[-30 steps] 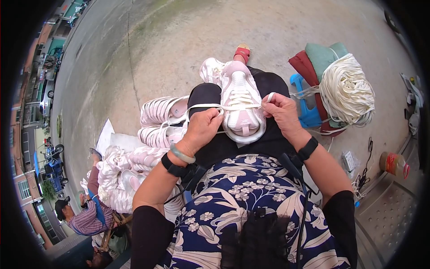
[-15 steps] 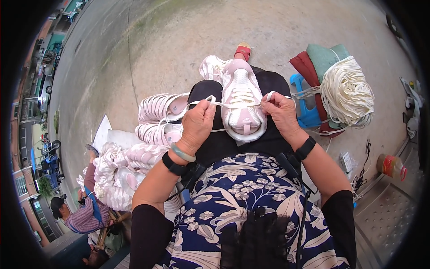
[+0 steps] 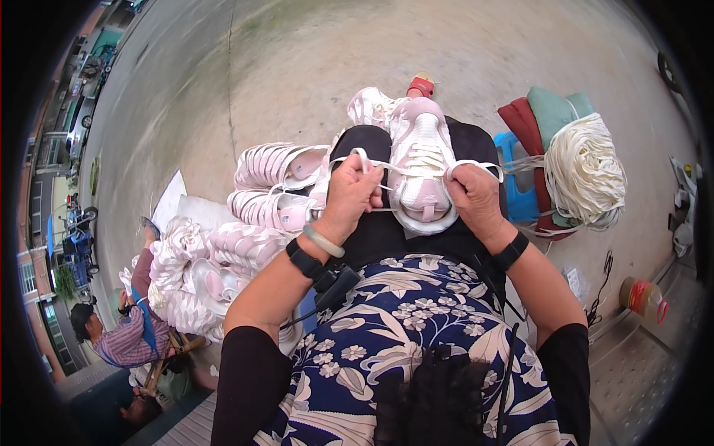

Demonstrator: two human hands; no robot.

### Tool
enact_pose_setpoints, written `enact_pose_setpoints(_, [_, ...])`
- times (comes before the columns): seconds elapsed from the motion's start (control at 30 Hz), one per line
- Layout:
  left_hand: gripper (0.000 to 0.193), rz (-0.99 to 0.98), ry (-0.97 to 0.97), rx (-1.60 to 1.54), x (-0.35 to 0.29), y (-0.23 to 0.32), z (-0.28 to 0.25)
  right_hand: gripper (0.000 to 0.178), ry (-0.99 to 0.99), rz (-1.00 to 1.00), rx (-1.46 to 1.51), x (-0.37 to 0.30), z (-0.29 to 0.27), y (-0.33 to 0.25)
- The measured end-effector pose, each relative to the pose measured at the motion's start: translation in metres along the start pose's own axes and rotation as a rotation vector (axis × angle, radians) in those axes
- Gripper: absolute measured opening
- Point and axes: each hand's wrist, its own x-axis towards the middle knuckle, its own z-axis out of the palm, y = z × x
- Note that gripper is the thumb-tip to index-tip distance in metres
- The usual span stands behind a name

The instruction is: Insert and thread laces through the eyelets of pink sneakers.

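Here the shoe (image 3: 421, 160) lies on the lap, toe outward; left hand (image 3: 348, 195) and right hand (image 3: 473, 195) each pinch a lace (image 3: 387, 168) end, seemingly taut. Shoes (image 3: 271, 186) crowd the lap's left edge.

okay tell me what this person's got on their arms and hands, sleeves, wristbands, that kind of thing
Both forearms are bare below black sleeves that end near the elbows. The left hand has a black watch-like band at the wrist and a pale green bangle just beyond it. The right hand has only a black wristband. No gloves; whether there are rings cannot be told.
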Motion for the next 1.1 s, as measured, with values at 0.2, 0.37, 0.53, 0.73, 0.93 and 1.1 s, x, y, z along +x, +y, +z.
enact_pose_setpoints(0.2, [0.016,0.139,0.059,0.009,0.011,-0.011,0.009,0.019,-0.066,0.236,-0.144,0.006,-0.012,-0.009])
enact_pose_setpoints(0.37, [0.016,0.265,0.131,0.121,0.02,-0.015,0.01,0.019,-0.078,0.098,-0.106,0.011,-0.011,-0.029])
enact_pose_setpoints(0.53, [0.015,0.345,0.189,0.26,0.025,-0.022,0.012,0.005,-0.147,-0.19,-0.145,0.016,0.012,-0.044])
enact_pose_setpoints(0.73, [0.014,0.421,0.208,0.313,0.033,-0.029,0.009,0.004,-0.181,-0.078,-0.181,0.022,0.031,-0.041])
enact_pose_setpoints(0.93, [0.016,0.51,0.247,0.35,0.032,-0.028,0.013,0.007,-0.228,0.026,-0.242,0.023,0.037,-0.041])
enact_pose_setpoints(1.1, [0.017,0.637,0.246,0.528,0.027,-0.021,0.011,0.007,-0.219,0.094,-0.211,0.02,0.041,-0.041])
